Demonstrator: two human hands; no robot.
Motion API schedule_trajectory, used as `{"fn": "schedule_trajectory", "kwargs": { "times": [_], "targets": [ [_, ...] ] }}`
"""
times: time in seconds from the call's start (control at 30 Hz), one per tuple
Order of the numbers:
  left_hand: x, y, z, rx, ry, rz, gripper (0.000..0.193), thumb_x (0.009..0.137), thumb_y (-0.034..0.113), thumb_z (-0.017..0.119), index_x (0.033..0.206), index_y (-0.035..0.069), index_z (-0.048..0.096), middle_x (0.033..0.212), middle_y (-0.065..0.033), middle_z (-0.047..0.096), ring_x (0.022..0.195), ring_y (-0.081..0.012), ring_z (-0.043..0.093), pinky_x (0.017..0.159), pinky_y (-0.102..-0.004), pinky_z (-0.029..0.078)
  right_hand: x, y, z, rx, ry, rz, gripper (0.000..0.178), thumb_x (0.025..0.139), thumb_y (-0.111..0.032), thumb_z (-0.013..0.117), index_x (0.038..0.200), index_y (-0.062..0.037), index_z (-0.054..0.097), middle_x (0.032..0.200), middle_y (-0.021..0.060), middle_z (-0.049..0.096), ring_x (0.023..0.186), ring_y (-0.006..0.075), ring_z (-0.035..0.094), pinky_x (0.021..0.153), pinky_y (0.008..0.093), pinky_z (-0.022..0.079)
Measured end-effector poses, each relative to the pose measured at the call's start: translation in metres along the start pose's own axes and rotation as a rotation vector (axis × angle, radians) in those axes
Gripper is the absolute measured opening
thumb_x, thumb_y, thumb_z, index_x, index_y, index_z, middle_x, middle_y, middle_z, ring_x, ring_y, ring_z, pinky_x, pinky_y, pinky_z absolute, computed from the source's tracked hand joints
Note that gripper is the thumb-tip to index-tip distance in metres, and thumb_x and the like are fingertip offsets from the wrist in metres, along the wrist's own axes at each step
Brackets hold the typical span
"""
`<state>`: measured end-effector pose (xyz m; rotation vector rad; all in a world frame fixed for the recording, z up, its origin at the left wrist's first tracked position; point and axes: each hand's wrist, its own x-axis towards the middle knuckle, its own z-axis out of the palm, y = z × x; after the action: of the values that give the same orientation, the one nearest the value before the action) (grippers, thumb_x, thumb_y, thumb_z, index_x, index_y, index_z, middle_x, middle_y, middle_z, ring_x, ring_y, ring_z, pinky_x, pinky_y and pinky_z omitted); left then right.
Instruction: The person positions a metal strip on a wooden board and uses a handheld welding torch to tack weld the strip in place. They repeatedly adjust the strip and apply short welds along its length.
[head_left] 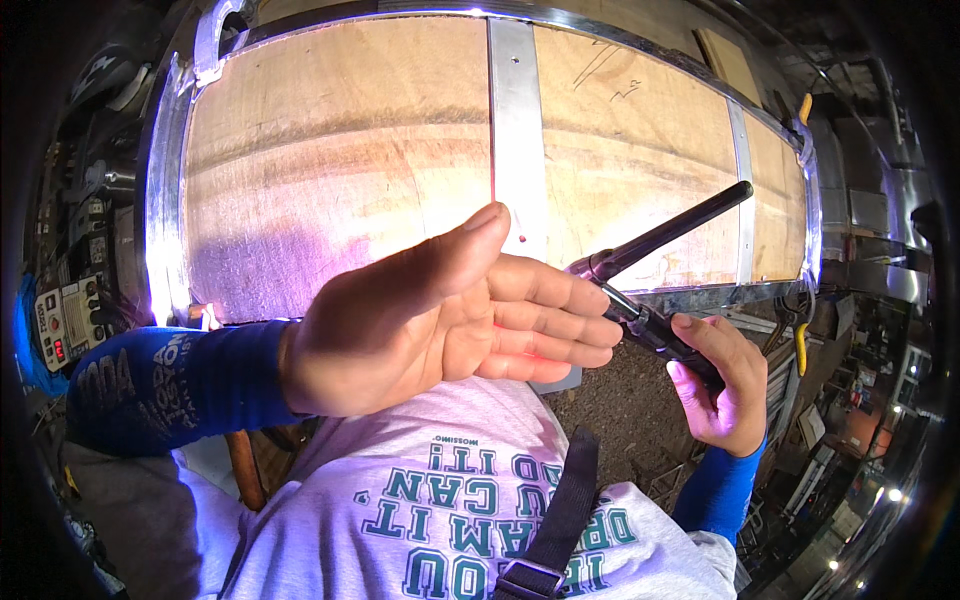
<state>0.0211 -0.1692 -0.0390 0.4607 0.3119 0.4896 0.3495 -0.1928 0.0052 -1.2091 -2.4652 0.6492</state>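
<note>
My left hand (440, 320) is held flat in front of me, palm showing, thumb up and fingers stretched to the right with nothing in them. In my right hand (728, 390) is a black TIG torch (682, 222), gripped by its handle. The torch's long back cap points up and to the right over the bench edge. Behind my left fingertips the torch head is partly hidden, and I cannot tell whether they touch it. Both forearms wear blue sleeves.
Ahead is a bench with a plywood top (330, 90), a metal frame and a metal strip (515, 110) across it. A control box with knobs (68, 315) stands at the left. Yellow-handled pliers (801, 348) hang at the right corner. Metal pieces lie about at the lower right.
</note>
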Motion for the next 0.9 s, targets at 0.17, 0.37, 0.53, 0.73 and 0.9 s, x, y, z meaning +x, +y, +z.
{"fn": "schedule_trajectory", "kwargs": {
  "times": [0.17, 0.37, 0.53, 0.73, 0.9],
  "targets": [
    [0.002, 0.015, -0.014, 0.056, -0.144, 0.218, 0.115, 0.098, 0.084, 0.011, 0.160, -0.012, 0.026, 0.160, -0.0384, 0.037, 0.152, -0.0482, 0.037, 0.126, -0.0527, 0.031, -0.004, 0.001, 0.002, 0.054, 0.066, 0.033, 0.061, 0.074, 0.010, 0.079, 0.132, -0.0042, 0.065, 0.088, 0.0148, 0.068, 0.068, 0.0309, 0.062, 0.062, 0.0373, 0.048],
    [0.006, 0.042, -0.022, 0.139, -0.343, 0.532, 0.112, 0.100, 0.081, 0.008, 0.161, -0.014, 0.014, 0.162, -0.0415, 0.028, 0.154, -0.0500, 0.030, 0.128, -0.0532, 0.029, -0.014, 0.007, -0.006, 0.040, -0.042, 0.129, 0.054, 0.078, 0.006, 0.080, 0.129, 0.0016, 0.064, 0.125, 0.0208, 0.072, 0.107, 0.0336, 0.072, 0.095, 0.0396, 0.054],
    [0.001, 0.039, -0.021, 0.170, -0.302, 0.364, 0.111, 0.101, 0.079, 0.006, 0.161, -0.014, 0.017, 0.162, -0.0407, 0.029, 0.154, -0.0490, 0.030, 0.128, -0.0530, 0.029, -0.003, 0.003, 0.001, 0.051, 0.026, 0.019, 0.062, 0.073, 0.011, 0.078, 0.132, -0.0033, 0.065, 0.092, 0.0156, 0.068, 0.075, 0.0312, 0.064, 0.068, 0.0382, 0.051],
    [-0.002, 0.013, -0.015, 0.174, -0.140, -0.016, 0.112, 0.100, 0.080, 0.006, 0.159, -0.012, 0.028, 0.160, -0.0361, 0.038, 0.152, -0.0449, 0.037, 0.127, -0.0524, 0.030, 0.000, 0.000, 0.001, 0.047, 0.025, 0.002, 0.065, 0.071, 0.014, 0.078, 0.133, -0.0046, 0.066, 0.087, 0.0152, 0.068, 0.070, 0.0310, 0.065, 0.062, 0.0384, 0.051],
    [0.001, 0.008, -0.006, 0.168, -0.039, -0.135, 0.105, 0.103, 0.076, 0.007, 0.158, -0.009, 0.033, 0.159, -0.0328, 0.043, 0.151, -0.0421, 0.041, 0.127, -0.0523, 0.031, -0.002, 0.001, 0.001, 0.061, 0.014, 0.015, 0.063, 0.073, 0.013, 0.077, 0.132, -0.0048, 0.066, 0.089, 0.0157, 0.069, 0.071, 0.0311, 0.066, 0.062, 0.0380, 0.051]
  ]
}}
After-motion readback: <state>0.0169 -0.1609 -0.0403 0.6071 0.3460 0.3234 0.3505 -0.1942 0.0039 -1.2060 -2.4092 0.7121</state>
